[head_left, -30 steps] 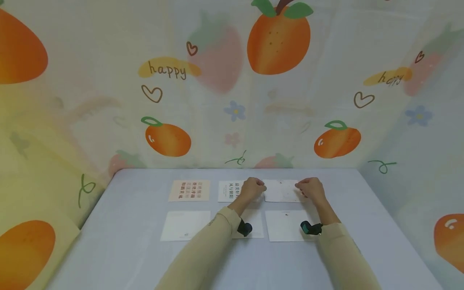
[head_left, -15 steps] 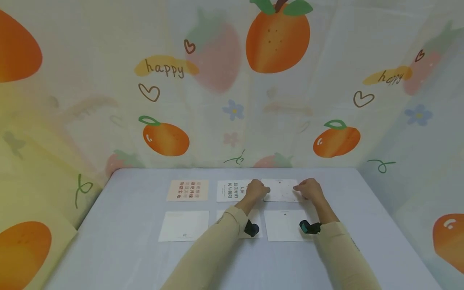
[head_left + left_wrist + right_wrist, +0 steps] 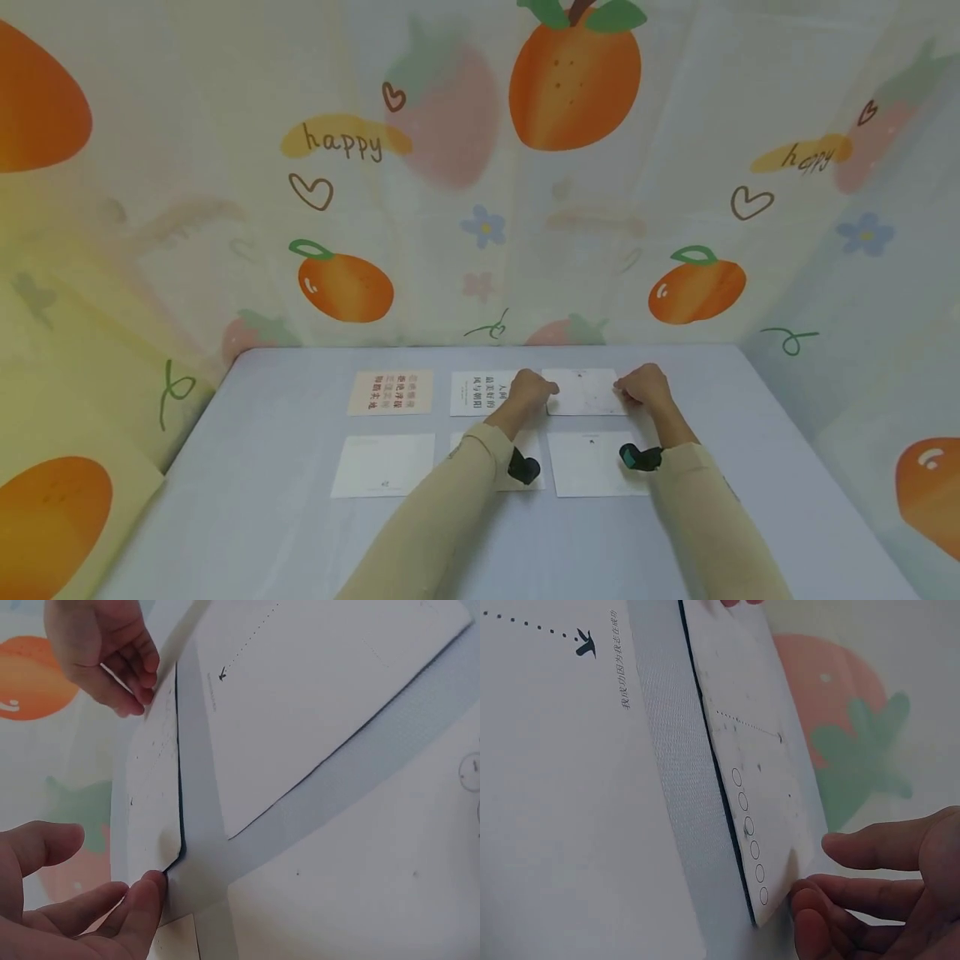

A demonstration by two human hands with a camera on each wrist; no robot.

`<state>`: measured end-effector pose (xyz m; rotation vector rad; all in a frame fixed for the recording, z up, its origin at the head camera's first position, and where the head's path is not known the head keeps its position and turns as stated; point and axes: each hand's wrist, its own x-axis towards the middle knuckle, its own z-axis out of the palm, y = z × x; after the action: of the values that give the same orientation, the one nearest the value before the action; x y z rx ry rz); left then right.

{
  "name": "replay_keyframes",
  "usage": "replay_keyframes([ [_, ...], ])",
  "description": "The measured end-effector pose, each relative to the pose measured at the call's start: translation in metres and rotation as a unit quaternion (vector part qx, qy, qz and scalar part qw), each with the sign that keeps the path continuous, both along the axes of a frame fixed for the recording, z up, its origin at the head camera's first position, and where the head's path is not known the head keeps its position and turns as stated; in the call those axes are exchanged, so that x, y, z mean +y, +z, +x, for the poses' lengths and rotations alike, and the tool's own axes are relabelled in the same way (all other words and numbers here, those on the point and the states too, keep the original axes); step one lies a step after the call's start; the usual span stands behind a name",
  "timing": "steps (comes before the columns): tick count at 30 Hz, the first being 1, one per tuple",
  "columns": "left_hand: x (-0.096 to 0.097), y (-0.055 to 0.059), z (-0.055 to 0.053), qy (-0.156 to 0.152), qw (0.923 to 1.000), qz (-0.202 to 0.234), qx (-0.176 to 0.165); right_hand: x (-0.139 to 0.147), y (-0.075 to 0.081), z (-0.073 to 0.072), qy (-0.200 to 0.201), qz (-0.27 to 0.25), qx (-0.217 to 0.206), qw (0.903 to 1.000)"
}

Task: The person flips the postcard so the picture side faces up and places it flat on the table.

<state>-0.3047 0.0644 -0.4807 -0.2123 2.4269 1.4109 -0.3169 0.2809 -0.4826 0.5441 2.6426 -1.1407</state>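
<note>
A white postcard [image 3: 581,392] with faint specks lies at the back right of the table, between both hands. My left hand [image 3: 531,395] is at its left edge. In the left wrist view its fingertips [image 3: 154,883] touch the card's corner, while the thumb stands apart. At the right edge is my right hand [image 3: 645,387]. The right wrist view shows its bent fingers [image 3: 810,900] against the card's end, with the thumb [image 3: 862,849] away from the surface. A row of printed circles runs along that card near the right fingers. Neither hand pinches it.
Left of it lie a white postcard [image 3: 472,393] with dark lettering, partly behind my left hand, and a beige lettered postcard [image 3: 391,392]. The front row has white postcards: left [image 3: 384,465], middle [image 3: 532,475], mostly under my left forearm, and right [image 3: 592,465]. A fruit-print curtain borders the table.
My left hand has shifted slightly right along the back right postcard's left edge, uncovering more of the lettered white postcard. The right hand stays nearly in place at the right edge.
</note>
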Motion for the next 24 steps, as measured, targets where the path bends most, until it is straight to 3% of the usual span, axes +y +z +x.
replay_keyframes([
  [7,-0.003,-0.005,-0.005,0.024,0.9993,0.028,0.000,0.003,-0.006,0.000,-0.023,-0.014,-0.007,0.9996],
  [13,-0.004,-0.002,-0.008,0.042,0.9958,0.081,0.008,0.003,-0.004,0.003,-0.062,-0.050,0.005,0.9968],
  [20,-0.004,0.000,-0.006,0.052,0.9904,0.128,-0.010,0.002,-0.001,0.009,-0.096,-0.090,0.037,0.9907],
  [24,-0.005,0.001,-0.004,0.051,0.9889,0.140,0.003,0.001,0.002,0.013,-0.099,-0.108,0.049,0.9879],
])
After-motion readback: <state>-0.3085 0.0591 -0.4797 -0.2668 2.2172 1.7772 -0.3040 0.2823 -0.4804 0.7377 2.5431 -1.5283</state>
